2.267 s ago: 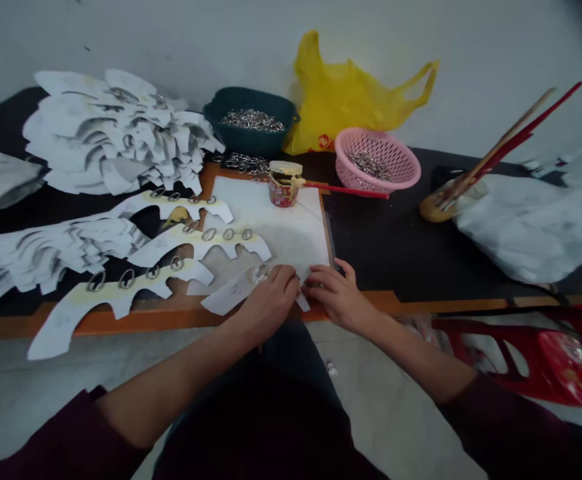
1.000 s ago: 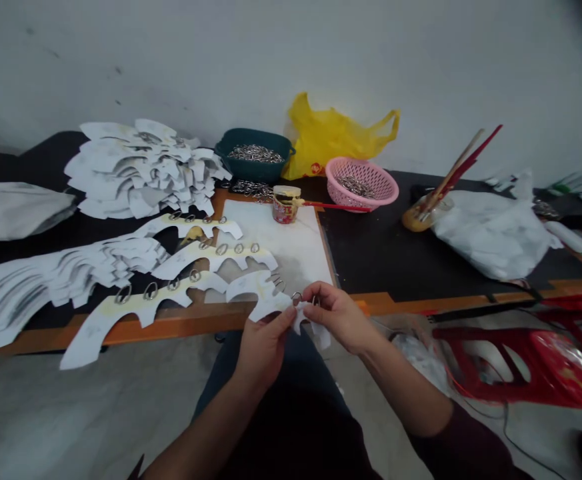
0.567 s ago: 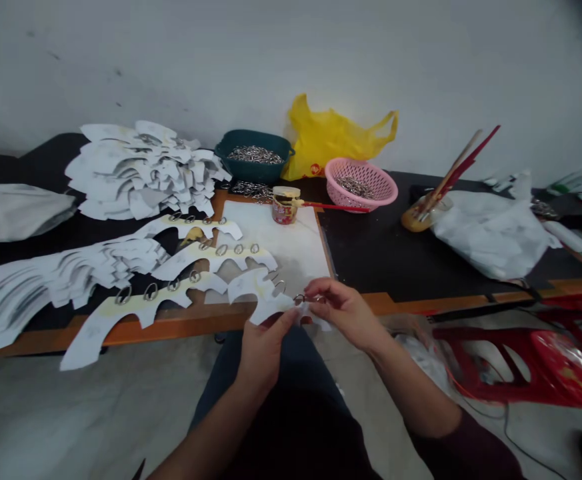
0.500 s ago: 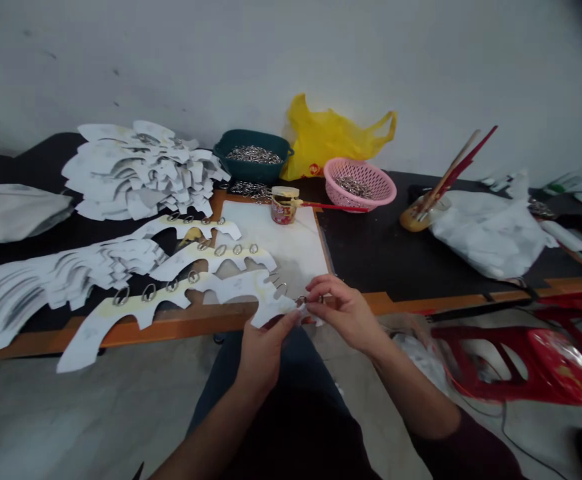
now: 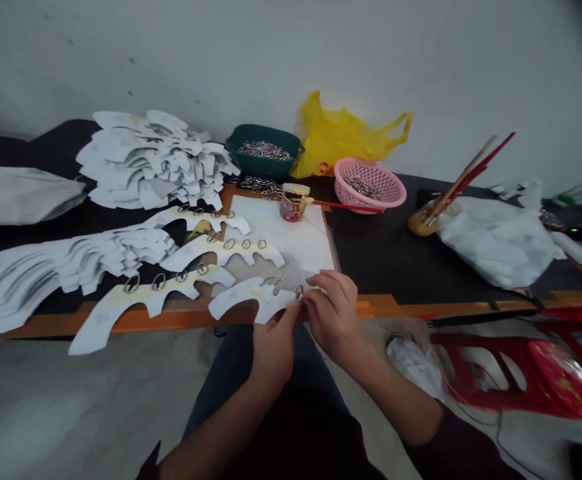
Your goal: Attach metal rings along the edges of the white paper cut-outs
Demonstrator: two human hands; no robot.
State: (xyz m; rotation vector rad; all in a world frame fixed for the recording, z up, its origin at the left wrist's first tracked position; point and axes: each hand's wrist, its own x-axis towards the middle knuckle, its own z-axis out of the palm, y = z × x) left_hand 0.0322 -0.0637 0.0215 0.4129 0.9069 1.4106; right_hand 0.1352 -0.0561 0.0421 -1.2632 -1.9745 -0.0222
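A white curved paper-like piece [image 5: 245,293] with a notched edge and metal rings [image 5: 299,291] along it lies over the table's front edge. My left hand [image 5: 275,347] grips its right part, thumb on top. Against that same end, my right hand [image 5: 335,313] is closed in a pinch; its fingers hide what is between them. Left of my hands lies a similar piece [image 5: 105,317] with several rings standing on it. Behind it are another ringed piece [image 5: 195,252] and a third [image 5: 165,217].
Stacked white pieces [image 5: 35,273] and a larger heap [image 5: 135,160] occupy the left. Behind stand a small tub [image 5: 292,208] with a red-handled brush [image 5: 348,205], a green basket [image 5: 238,160] and a pink basket [image 5: 393,193] of metal rings. Brushes [image 5: 463,177] and a plastic bag [image 5: 501,240] are at right.
The view has shifted, so the table's things sit slightly further right. My right hand's fingers have closed in nearer to my left thumb at the piece's end.
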